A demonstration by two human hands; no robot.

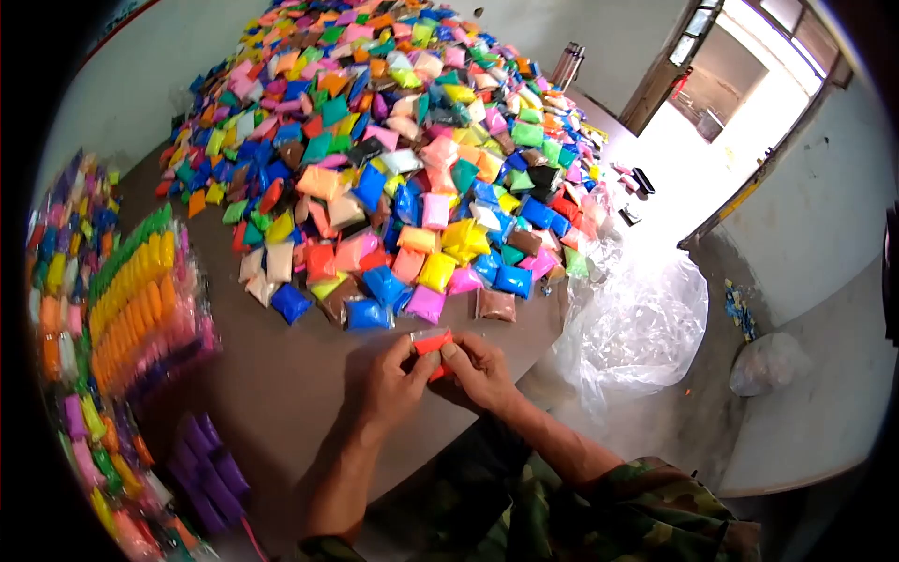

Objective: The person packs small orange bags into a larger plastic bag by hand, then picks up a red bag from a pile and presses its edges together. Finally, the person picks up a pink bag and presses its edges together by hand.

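Between my two hands, just above the table's near edge, is a small red packet (431, 343) in clear plastic. My left hand (395, 375) pinches its left side, thumb on top. On the right side my right hand (478, 370) grips it the same way, fingers curled beneath and partly hidden. Just beyond the hands lies the front of a large heap of colored packets (375, 187). A blue packet (368, 314), a magenta packet (426, 304) and a brown packet (495, 304) are the closest of these.
Bundled rows of colored packets (140, 300) line the table's left side, with a purple bundle (208, 473) nearer me. A big clear plastic bag (646, 323) hangs at the right edge. Another filled bag (770, 363) sits on the floor by the wall. An open doorway (721, 122) is behind.
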